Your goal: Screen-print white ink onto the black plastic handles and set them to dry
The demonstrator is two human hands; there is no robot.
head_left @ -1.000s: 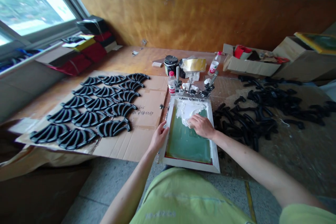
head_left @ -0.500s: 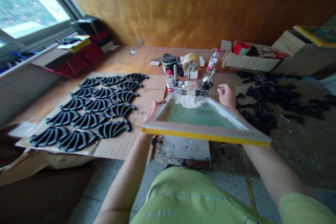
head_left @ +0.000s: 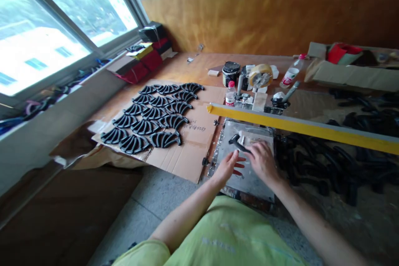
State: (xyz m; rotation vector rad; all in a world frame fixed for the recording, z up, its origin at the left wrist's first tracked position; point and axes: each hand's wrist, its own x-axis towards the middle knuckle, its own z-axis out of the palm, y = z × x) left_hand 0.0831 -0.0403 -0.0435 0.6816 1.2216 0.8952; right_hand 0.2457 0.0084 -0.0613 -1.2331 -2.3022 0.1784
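Over the metal base plate (head_left: 255,183), my right hand (head_left: 263,160) grips one end of a black curved part (head_left: 238,143), whose wider end points up and left. My left hand (head_left: 229,168) is just below and left of it, fingers spread, holding nothing. Above both hands the screen frame (head_left: 296,126) is raised and seen edge-on, with yellow tape along its edge. Left of the plate, rows of black curved parts (head_left: 134,143) lie on a cardboard sheet (head_left: 177,160). More black parts (head_left: 324,166) are piled on the right.
Behind the plate stand a small bottle (head_left: 230,94), a black tub (head_left: 230,74), a tape roll (head_left: 261,75) and a larger bottle (head_left: 293,70). An open cardboard box (head_left: 352,75) is at the back right. Boxes (head_left: 140,66) line the window side.
The view has turned left. The screen frame is tilted up higher. Both hands have left its sides and come together over the plate, and my right hand now holds a black part.
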